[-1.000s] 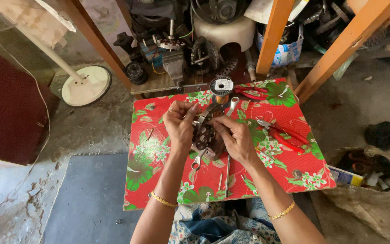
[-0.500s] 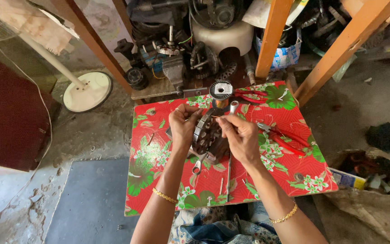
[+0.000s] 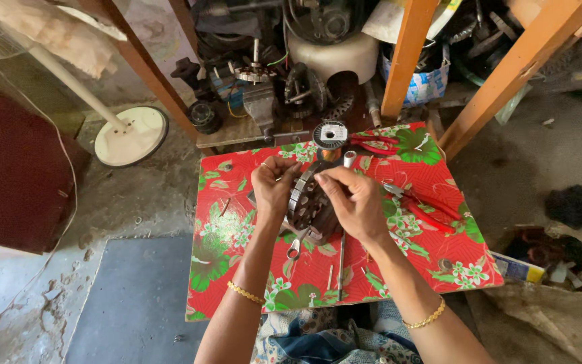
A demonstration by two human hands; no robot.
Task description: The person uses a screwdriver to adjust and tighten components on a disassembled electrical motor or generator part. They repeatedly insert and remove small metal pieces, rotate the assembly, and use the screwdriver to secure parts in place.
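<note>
Both hands close their grip on a dark round motor stator (image 3: 310,202) held just above the middle of the worktop (image 3: 237,269). On its left rim the left hand (image 3: 274,185) has fingers curled tight, and the right hand (image 3: 351,202) pinches at its upper edge, thumb and forefinger together, with the stator lying between the two palms. A red cloth with green leaves and white flowers covers the worktop. Just beyond the hands stands a spool of wire (image 3: 331,135), and red-handled pliers (image 3: 426,209) lie to the right. A thin metal rod (image 3: 341,266) lies below the stator. Behind are orange wooden legs (image 3: 405,61), motor parts and a white fan base (image 3: 131,135) on the concrete floor.
</note>
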